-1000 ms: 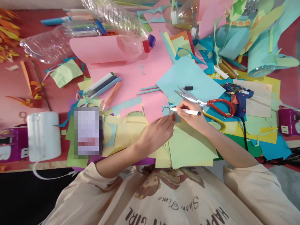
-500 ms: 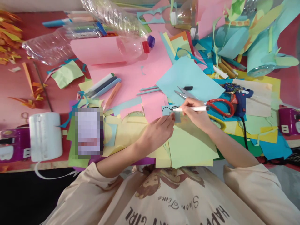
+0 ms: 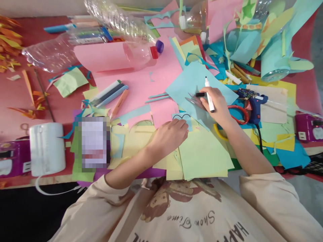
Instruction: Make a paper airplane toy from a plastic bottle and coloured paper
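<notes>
My left hand (image 3: 173,132) presses a small light blue paper piece (image 3: 186,123) down with bent fingers; its thumb is mostly hidden. A black wavy line (image 3: 181,116) runs along the top of that piece. In my right hand (image 3: 216,102) is an uncapped white marker (image 3: 209,94), its black tip pointing up and away. The thumb and index finger of this hand are around the end of a black marker cap (image 3: 200,94) lying on a larger light blue sheet (image 3: 185,80). Below my right hand are scissors with red handles (image 3: 238,114), their blades partly covered.
Pale green sheets (image 3: 205,154) lie at the front edge. A blue glue gun (image 3: 254,109) is at right. Clear plastic bottles (image 3: 121,25) and a pink-wrapped bottle (image 3: 106,56) lie at the back. Left are several markers (image 3: 111,92), a phone (image 3: 94,143) and a white case (image 3: 47,148).
My right hand has lifted the marker off the small blue piece, turned it upright and moved away from me to the black cap. My left hand stays on the paper.
</notes>
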Demonstrator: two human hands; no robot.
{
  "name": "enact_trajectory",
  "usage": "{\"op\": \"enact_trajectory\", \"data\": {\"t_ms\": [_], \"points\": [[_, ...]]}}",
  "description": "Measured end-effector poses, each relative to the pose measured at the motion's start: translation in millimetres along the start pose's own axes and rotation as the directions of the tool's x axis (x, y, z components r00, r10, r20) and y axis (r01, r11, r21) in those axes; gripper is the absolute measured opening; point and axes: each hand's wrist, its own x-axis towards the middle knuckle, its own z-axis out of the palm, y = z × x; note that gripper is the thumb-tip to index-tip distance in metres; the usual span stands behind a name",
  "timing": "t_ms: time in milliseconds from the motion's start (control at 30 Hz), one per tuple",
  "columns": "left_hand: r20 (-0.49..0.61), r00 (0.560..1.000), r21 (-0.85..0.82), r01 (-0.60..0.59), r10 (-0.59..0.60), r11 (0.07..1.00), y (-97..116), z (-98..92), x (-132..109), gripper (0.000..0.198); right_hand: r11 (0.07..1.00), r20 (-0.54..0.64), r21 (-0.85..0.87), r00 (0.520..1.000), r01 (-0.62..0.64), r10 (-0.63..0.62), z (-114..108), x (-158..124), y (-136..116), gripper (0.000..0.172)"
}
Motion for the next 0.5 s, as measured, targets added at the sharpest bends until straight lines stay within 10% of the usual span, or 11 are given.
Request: {"op": "enact_trajectory", "data": {"t_ms": [333,500], "points": [[-0.008,0.999,-0.281,0.04,-0.044,0.959,-20,2.0,12,0.029,0.966,-0.081,0.241,0.99,-0.089,0.112,0,-3,-10,0.015],[-0.07,0.974,-0.696,0.107,-0.215,0.711,-28,3.6,9,0.023,0.858,-0.004,0.484,0.981,-0.169,0.195,-4,-13,-40,0.023]]}}
